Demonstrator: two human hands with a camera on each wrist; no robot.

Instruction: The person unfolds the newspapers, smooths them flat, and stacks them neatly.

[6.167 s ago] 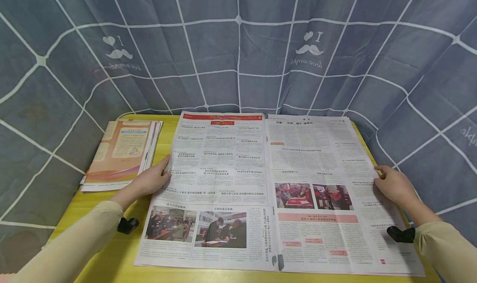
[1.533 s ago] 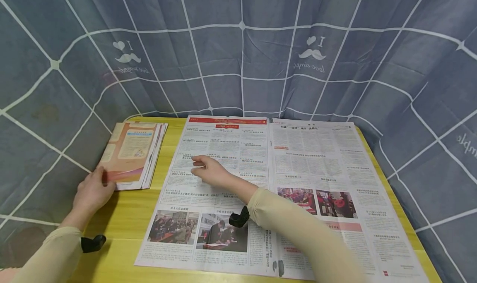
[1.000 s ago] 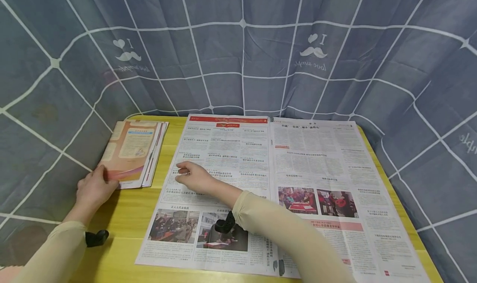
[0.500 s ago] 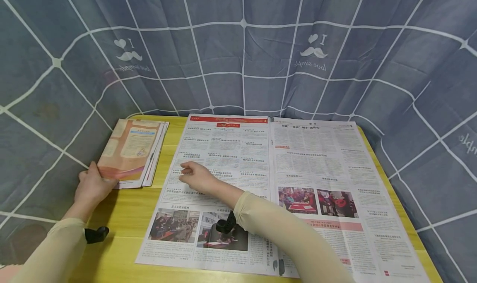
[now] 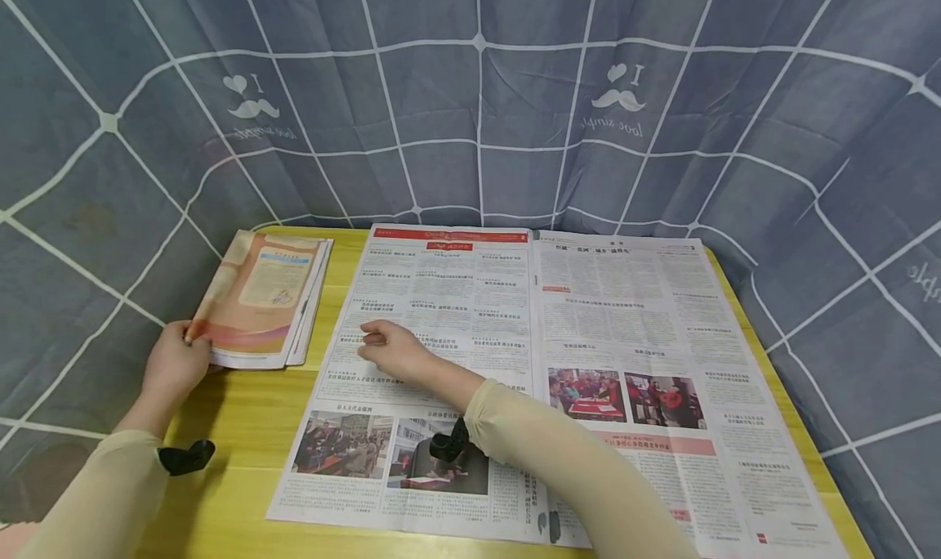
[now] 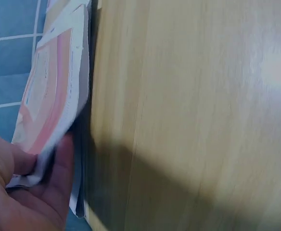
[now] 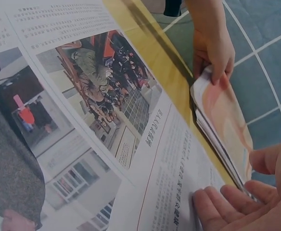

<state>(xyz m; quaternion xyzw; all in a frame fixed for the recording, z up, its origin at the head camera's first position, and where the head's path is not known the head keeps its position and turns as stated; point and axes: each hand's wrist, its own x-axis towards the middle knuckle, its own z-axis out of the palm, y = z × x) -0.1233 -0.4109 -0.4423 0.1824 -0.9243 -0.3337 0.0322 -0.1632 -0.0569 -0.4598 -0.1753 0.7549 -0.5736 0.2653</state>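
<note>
The newspaper (image 5: pixel 500 330) lies spread on the table (image 5: pixel 246 453), apparently for flat support. The right hand (image 5: pixel 393 352) is over it, digits apart, gripping nothing; contact cannot be told. Left of it, the left hand (image 5: pixel 175 361) pinches the near-left corner of the top paper (image 5: pixel 257 293), thumb above, fingers beneath, apparently to part it from the stack (image 5: pixel 312 306).

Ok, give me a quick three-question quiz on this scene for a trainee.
1. Which hand pinches the orange-printed paper?
2. True or false: the right hand also grips that paper.
3. Fill in: the gray-blue curtain is printed with a grid of ____ lines.

Key:
1. The left hand.
2. False; it is over the spread newspaper.
3. White.
</note>
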